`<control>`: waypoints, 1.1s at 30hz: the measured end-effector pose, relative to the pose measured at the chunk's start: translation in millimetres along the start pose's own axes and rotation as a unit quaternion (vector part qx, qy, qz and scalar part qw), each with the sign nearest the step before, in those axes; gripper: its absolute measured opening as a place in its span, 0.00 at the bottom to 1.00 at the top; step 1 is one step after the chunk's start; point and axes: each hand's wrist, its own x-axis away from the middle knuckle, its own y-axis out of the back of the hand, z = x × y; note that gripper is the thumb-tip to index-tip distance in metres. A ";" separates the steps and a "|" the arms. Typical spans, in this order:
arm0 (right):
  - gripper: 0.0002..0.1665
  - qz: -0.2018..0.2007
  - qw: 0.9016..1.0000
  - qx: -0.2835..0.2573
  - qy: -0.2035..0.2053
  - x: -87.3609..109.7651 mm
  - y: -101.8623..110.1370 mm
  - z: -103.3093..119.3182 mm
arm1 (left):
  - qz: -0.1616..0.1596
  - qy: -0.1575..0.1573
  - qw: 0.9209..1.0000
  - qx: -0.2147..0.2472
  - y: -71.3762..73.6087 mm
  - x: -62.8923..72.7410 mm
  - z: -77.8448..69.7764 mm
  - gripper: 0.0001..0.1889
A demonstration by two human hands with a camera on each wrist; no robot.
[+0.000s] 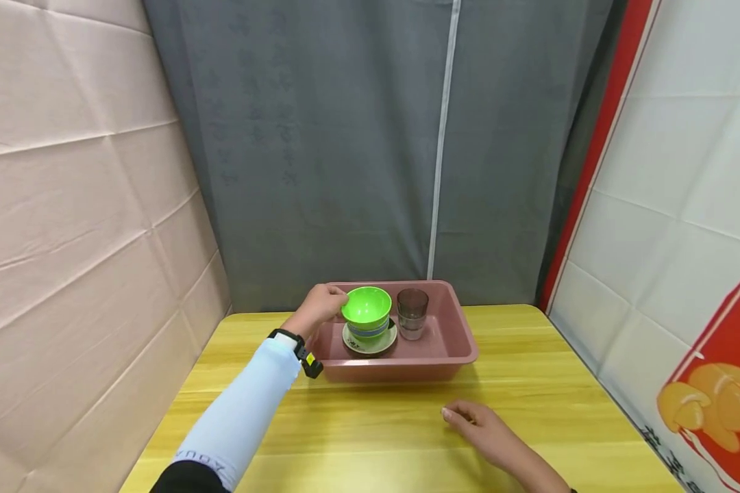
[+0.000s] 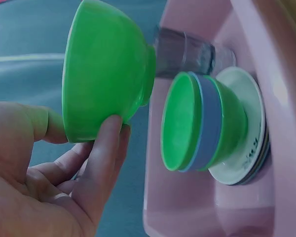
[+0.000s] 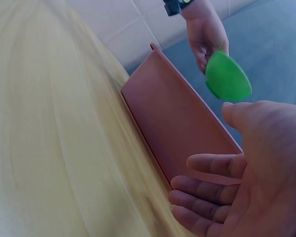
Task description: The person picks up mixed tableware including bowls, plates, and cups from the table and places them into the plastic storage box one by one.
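Observation:
My left hand (image 1: 323, 307) pinches a green bowl (image 1: 367, 305) by its rim, thumb on one side and fingers on the other. In the left wrist view this bowl (image 2: 104, 74) hangs apart from a nested stack of bowls (image 2: 180, 121), green and blue. That stack sits on white plates (image 2: 249, 84) with a dark leaf pattern, inside a pink basin (image 1: 462, 335). Beside it stand two nested glasses (image 1: 412, 311), the upper one smoky. My right hand (image 1: 477, 428) hovers over the table in front of the basin, fingers loosely bent, holding nothing.
The basin stands near the far edge of a wooden table (image 1: 370, 438). A grey curtain (image 1: 321, 171) hangs behind it. Pale panelled sheets flank the table, the left one (image 1: 86, 239) plain and the right one (image 1: 660, 219) with red print.

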 end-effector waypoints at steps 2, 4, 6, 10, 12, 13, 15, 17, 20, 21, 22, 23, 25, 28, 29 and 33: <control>0.32 0.003 1.000 -0.006 -0.003 0.9 -0.6 -1.9 | -0.002 0.013 1.000 0.000 -2.7 -10.8 2.1 0.14; 0.32 0.008 1.000 -0.009 -0.005 1.7 -1.7 -4.8 | -0.004 0.020 1.000 0.002 -5.4 -19.7 4.2 0.13; 0.32 0.012 1.000 -0.014 -0.006 2.4 -2.6 -7.5 | -0.008 0.021 1.000 -0.011 -7.7 -29.1 8.1 0.13; 0.35 0.016 0.999 -0.034 0.003 3.9 -2.8 -11.5 | -0.012 0.018 0.999 -0.028 -10.6 -42.4 15.5 0.14; 0.35 0.015 0.999 -0.044 0.010 4.5 -2.6 -12.6 | -0.019 0.023 0.999 -0.039 -11.3 -46.7 18.8 0.14; 0.35 0.014 0.999 -0.047 0.014 4.8 -2.4 -12.9 | -0.023 0.026 0.998 -0.043 -11.6 -48.6 20.4 0.13; 0.33 0.011 0.999 -0.047 0.018 5.5 -2.2 -13.8 | -0.031 0.028 0.998 -0.048 -12.1 -51.2 23.2 0.12; 0.31 0.008 0.999 -0.045 0.021 6.3 -2.3 -14.6 | -0.038 0.030 0.997 -0.052 -12.7 -52.9 25.5 0.10; 0.29 0.007 0.999 -0.043 0.022 7.6 -2.1 -15.6 | -0.046 0.028 0.997 -0.050 -14.4 -55.5 28.3 0.10; 0.29 0.007 0.999 -0.042 0.021 8.0 -2.0 -15.9 | -0.047 0.027 0.997 -0.051 -15.0 -56.3 28.8 0.11; 0.30 0.006 0.999 -0.042 0.022 8.3 -1.8 -16.2 | -0.049 0.029 0.997 -0.054 -15.7 -57.0 29.3 0.13; 0.29 0.004 0.999 -0.041 0.023 8.7 -1.7 -16.3 | -0.051 0.031 0.997 -0.055 -16.2 -57.7 29.6 0.15; 0.30 0.001 0.999 -0.039 0.023 9.5 -1.3 -16.6 | -0.053 0.033 0.996 -0.059 -17.3 -58.5 29.8 0.19; 0.31 -0.001 0.999 -0.040 0.021 11.1 -0.7 -17.2 | -0.052 0.037 0.995 -0.075 -19.2 -59.0 30.3 0.21; 0.31 -0.001 0.999 -0.043 0.018 11.8 -0.6 -17.4 | -0.050 0.034 0.995 -0.081 -19.9 -58.9 30.8 0.21; 0.33 -0.002 0.999 -0.048 0.011 13.5 -0.6 -19.1 | -0.046 0.026 0.992 -0.110 -23.6 -59.2 31.9 0.18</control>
